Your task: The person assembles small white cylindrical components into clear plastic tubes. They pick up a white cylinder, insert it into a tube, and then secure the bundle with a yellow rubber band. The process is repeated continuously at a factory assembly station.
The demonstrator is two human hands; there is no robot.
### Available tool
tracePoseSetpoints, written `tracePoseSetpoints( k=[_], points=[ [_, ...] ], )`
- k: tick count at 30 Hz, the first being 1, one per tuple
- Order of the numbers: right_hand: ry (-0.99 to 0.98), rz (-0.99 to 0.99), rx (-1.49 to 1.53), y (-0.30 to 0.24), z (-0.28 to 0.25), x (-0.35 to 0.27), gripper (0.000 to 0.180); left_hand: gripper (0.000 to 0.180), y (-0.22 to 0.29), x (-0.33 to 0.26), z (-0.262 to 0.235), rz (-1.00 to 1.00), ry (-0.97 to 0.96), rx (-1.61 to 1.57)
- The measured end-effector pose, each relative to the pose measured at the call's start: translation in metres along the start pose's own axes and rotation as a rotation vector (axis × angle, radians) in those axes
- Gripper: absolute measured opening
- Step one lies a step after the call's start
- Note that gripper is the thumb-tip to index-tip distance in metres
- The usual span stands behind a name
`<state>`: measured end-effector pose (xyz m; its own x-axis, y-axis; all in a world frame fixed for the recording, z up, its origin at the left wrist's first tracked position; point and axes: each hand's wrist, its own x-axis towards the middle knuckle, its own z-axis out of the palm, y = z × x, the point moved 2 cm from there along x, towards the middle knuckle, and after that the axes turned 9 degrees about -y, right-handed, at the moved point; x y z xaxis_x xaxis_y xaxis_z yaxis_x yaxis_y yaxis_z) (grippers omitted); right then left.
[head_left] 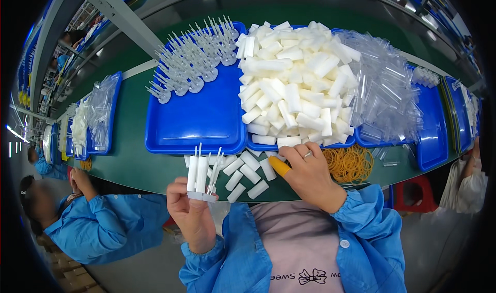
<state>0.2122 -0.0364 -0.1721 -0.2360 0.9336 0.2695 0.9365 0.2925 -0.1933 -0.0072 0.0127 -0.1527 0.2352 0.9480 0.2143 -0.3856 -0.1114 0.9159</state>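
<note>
My left hand (pixel 194 215) is closed on a small clear plastic stand (pixel 201 195) near the table's front edge. Thin rods rise from that stand, and white foam sleeves (pixel 197 174) sit upright on some of them; at least one rod is bare. My right hand (pixel 315 182) rests palm down at the near edge of the foam pile (pixel 299 81). It wears an orange finger cot (pixel 279 166) on the thumb, which points apart from the bent fingers, and a ring. Its fingertips are partly hidden. Several loose foam sleeves (pixel 250 172) lie between my hands.
A blue tray (pixel 196 127) at left holds several rodded stands (pixel 196 60). Clear plastic tubes (pixel 385 86) fill another tray at right. Yellow rubber bands (pixel 351 164) lie beside my right hand. A person in a blue jacket (pixel 98 226) sits at left. A metal post (pixel 119 16) stands far left.
</note>
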Motion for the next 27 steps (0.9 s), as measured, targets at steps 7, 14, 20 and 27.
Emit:
tracePoseSetpoints(
  k=[7, 14, 20, 27],
  points=[
    [0.283, 0.276, 0.656, 0.007, -0.043, -0.029, 0.023, 0.015, -0.002, -0.006, 0.006, 0.064, -0.184, 0.225],
    [0.411, 0.470, 1.772, 0.023, -0.055, -0.038, 0.024, 0.018, 0.003, -0.011, 0.043, 0.088, -0.652, 0.234],
    [0.248, 0.459, 1.889, 0.020, -0.053, -0.042, 0.025, 0.022, 0.003, -0.010, 0.056, 0.075, -0.693, 0.333],
    [0.174, 0.275, 1.555, 0.027, -0.051, -0.041, 0.016, 0.023, 0.009, -0.007, 0.058, 0.294, -0.798, 0.547]
  ],
)
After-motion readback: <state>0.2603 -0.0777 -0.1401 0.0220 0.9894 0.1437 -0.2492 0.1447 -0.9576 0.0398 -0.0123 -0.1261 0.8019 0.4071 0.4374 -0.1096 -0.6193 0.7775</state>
